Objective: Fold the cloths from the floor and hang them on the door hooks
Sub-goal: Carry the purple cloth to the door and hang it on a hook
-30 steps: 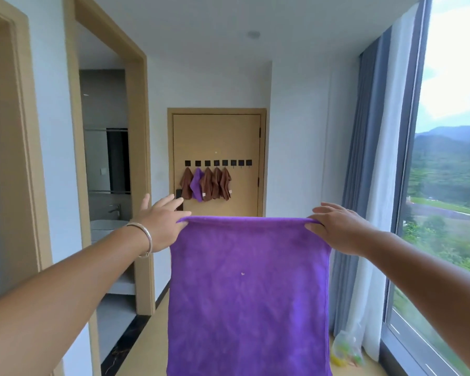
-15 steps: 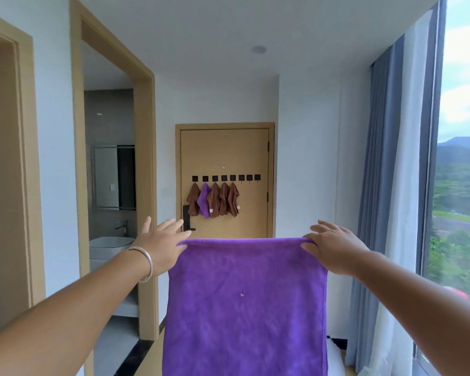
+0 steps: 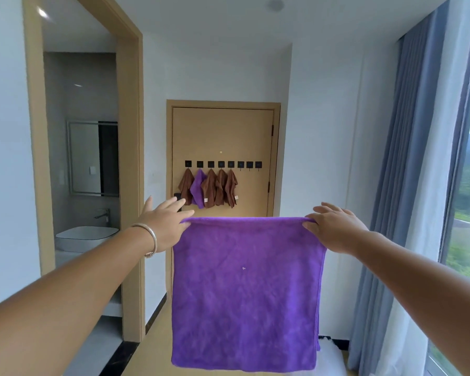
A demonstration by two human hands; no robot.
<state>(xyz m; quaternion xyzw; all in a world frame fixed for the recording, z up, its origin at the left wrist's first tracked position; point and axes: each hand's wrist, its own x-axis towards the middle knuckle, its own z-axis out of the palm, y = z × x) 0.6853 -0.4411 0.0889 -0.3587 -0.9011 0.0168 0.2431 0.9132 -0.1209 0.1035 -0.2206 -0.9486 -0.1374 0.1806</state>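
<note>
A purple cloth [image 3: 244, 291] hangs in front of me, folded once over its top edge. My left hand [image 3: 165, 223] pinches its top left corner, the other fingers spread, a bangle on the wrist. My right hand [image 3: 334, 226] pinches the top right corner. Down the corridor stands a tan door [image 3: 223, 131] with a row of black hooks [image 3: 223, 164]. Several cloths hang from the left hooks: brown cloths [image 3: 220, 188] and one purple cloth [image 3: 198, 189]. The three hooks on the right carry nothing.
On the left a doorway [image 3: 130, 158] leads to a bathroom with a white basin [image 3: 86, 236] and a mirror. Blue and white curtains [image 3: 407, 185] and a tall window line the right side. Something white [image 3: 331, 351] lies on the floor behind the cloth.
The view has tilted upward, so the door and hooks sit lower in the frame. Both hands keep their pinch on the stretched cloth.
</note>
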